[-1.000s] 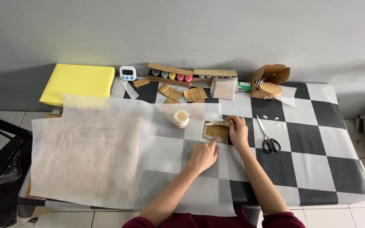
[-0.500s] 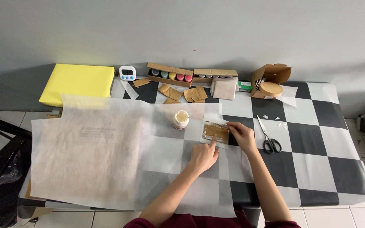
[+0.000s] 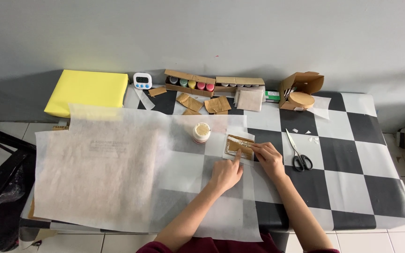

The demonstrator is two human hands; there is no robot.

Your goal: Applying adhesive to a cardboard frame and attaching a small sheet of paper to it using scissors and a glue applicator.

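Both hands shifted slightly, left hand (image 3: 226, 174) and right hand (image 3: 269, 158) flat with fingertips pressing cardboard piece (image 3: 240, 145), gripping nothing, translucent paper (image 3: 118, 168) over checkered tabletop (image 3: 352, 182), grey wall (image 3: 212, 33) behind

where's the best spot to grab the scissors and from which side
Take the scissors by the black handle loops, the end nearest the person, coming from above and the near side. They lie flat on the checkered table with blades pointing away toward the wall, nothing touching them, just right of the right hand.
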